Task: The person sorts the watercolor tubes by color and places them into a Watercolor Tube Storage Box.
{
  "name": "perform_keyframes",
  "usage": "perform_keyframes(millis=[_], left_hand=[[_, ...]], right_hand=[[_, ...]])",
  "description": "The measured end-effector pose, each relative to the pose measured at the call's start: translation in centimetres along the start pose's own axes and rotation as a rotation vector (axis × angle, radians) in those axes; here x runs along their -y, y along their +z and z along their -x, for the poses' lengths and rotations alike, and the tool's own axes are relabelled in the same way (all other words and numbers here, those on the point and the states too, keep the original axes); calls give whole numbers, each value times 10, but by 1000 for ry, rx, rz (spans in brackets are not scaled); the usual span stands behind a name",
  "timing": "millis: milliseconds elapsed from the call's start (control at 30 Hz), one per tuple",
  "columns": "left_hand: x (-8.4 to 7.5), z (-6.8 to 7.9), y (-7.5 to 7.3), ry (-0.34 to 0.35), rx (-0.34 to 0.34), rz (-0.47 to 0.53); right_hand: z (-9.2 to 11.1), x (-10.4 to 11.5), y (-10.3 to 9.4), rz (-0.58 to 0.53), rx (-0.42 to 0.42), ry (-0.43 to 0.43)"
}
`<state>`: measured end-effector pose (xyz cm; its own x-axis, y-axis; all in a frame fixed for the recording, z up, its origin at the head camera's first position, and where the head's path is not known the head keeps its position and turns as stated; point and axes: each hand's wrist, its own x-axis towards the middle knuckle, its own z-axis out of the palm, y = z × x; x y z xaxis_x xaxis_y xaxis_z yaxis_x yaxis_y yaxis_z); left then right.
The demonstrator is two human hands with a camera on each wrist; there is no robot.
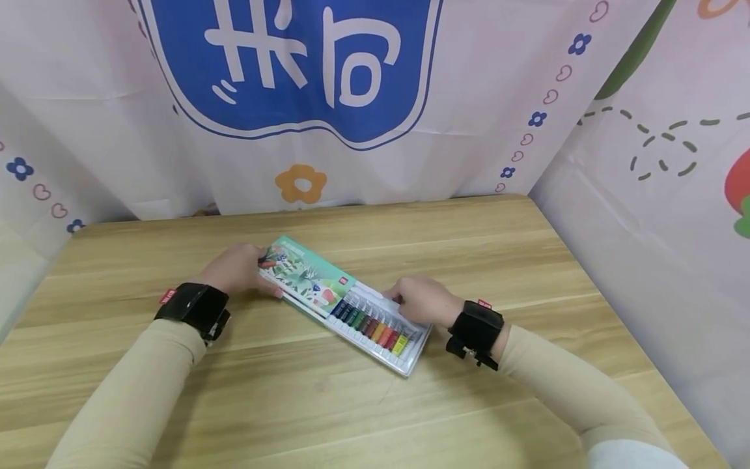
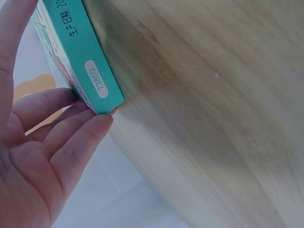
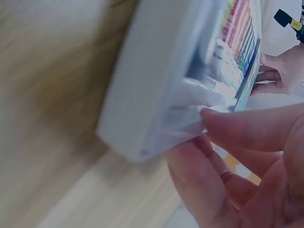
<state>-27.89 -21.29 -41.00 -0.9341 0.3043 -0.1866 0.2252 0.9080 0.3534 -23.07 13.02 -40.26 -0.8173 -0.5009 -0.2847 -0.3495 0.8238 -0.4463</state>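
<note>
A paint set lies at a slant across the middle of the table in the head view. Its printed green cardboard sleeve (image 1: 307, 277) covers the left part of a white plastic tray (image 1: 417, 355). Several small coloured paint tubes (image 1: 375, 329) show in the tray's uncovered part. My left hand (image 1: 237, 268) grips the sleeve's far left end, thumb and fingers on opposite sides. In the left wrist view, fingertips touch the corner of the green end panel (image 2: 90, 66). At the other end, my right hand (image 3: 237, 166) pinches the tray's edge between thumb and fingers.
The wood-grain table (image 1: 281, 404) extends around the paint set. A white printed cloth (image 1: 469, 150) hangs behind the table's back edge, and another printed cloth (image 1: 644, 215) stands along the right side. Both wrists wear black camera straps (image 1: 477, 329).
</note>
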Motion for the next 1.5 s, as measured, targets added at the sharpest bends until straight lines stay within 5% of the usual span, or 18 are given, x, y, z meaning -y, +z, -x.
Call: perform_keyframes(millis=[300,600,733,900,1200,1500], left_hand=[[-6,-2,5,2,-20,31],[2,6,10,-20,-45,75],[6,9,7,-23,-61,63],[5,9,7,-13,-46,66],[2,4,6,-2,-60,38],[4,5,6,4,-73,44]], right_hand=[[-9,-2,-3,-73,6,-11],[19,-37,-2,-188,82,-240],[24,-37,2,-150,52,-284],[22,-32,4,-76,4,-241],[10,-21,1,-121,-10,-162],[-29,1,6,-226,-40,-101]])
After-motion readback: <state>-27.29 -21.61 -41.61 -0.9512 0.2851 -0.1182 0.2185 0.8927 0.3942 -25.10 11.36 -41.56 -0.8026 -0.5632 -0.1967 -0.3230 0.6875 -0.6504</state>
